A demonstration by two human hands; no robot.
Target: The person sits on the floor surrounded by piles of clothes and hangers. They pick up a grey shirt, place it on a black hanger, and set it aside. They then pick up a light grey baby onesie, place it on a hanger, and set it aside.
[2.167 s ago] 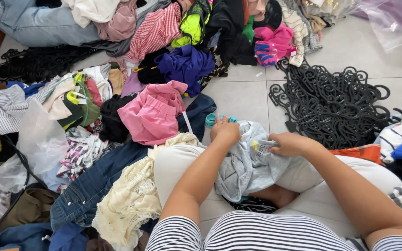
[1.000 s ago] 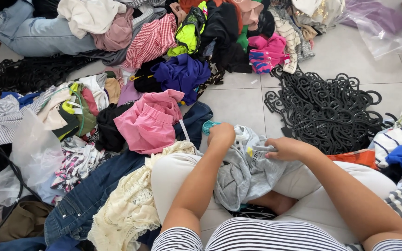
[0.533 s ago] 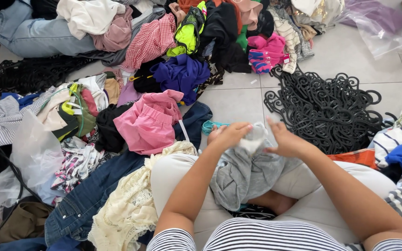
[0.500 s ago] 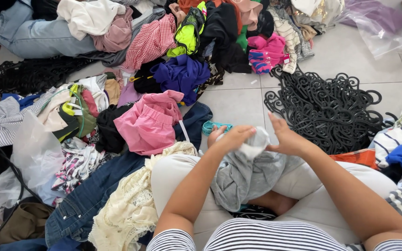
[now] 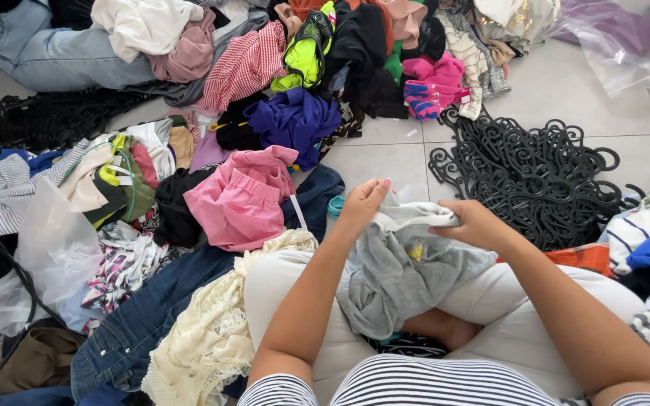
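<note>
Left hand [image 5: 360, 208] and right hand [image 5: 469, 223], fingers pinched closed, both grip the top edge of a grey garment [image 5: 400, 274] draped over the person's lap. Pink shorts [image 5: 238, 201] lie just left of it; black hangers [image 5: 532, 173] are heaped beyond to its right, with bare floor tiles [image 5: 385, 162] directly beyond.

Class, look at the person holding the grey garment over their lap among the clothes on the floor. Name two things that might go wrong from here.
1. The grey garment is gripped only at its top edge by the left hand and right hand; its hanging part may bunch up.
2. The pile of black hangers lies close beside the right hand, so loose fabric might snag on the hooks.
</note>
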